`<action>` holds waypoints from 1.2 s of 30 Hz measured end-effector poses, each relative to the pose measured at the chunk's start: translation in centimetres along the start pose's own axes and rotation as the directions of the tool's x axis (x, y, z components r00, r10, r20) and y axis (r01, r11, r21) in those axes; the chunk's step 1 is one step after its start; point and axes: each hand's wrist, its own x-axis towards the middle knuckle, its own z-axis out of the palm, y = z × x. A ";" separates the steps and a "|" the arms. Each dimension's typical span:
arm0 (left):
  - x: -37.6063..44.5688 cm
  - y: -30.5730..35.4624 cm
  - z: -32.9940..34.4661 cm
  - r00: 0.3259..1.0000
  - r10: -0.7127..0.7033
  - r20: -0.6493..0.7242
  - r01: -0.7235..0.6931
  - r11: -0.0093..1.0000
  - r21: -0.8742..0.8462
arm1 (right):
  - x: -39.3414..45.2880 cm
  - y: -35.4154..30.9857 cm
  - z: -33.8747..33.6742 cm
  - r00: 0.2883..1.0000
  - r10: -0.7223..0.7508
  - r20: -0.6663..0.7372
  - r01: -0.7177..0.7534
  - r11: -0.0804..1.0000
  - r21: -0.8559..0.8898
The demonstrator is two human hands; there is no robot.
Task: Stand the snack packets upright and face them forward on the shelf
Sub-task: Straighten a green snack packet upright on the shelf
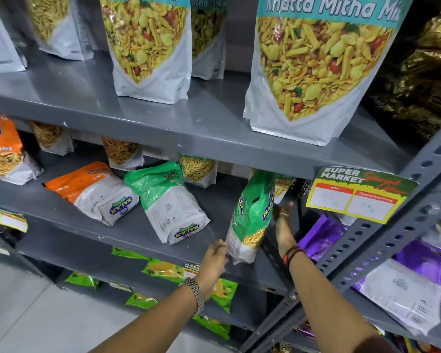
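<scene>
A green and white snack packet (250, 217) stands almost upright at the right end of the middle grey shelf (87, 220), turned edge-on to me. My left hand (215, 258) pinches its lower left corner. My right hand (284, 230) lies flat against its right side, fingers pointing up. Two more packets lie flat on their fronts on the same shelf: a green one (168, 202) in the middle and an orange one (92, 192) to its left. An orange packet (5, 151) stands at the far left.
Large Khatta Mitha Mix pouches (316, 67) stand on the upper shelf. A price tag (359, 194) hangs from the upper shelf edge beside my right hand. A perforated grey upright (382, 240) divides off purple packets (323, 238). Green packets (163, 271) fill the lower shelf.
</scene>
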 end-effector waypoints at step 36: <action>0.5 8.6 -10.4 0.901 0.301 -0.313 -0.335 0.941 -0.058 | -6.4 3.3 10.1 0.889 -0.357 0.288 0.420 0.885 -0.199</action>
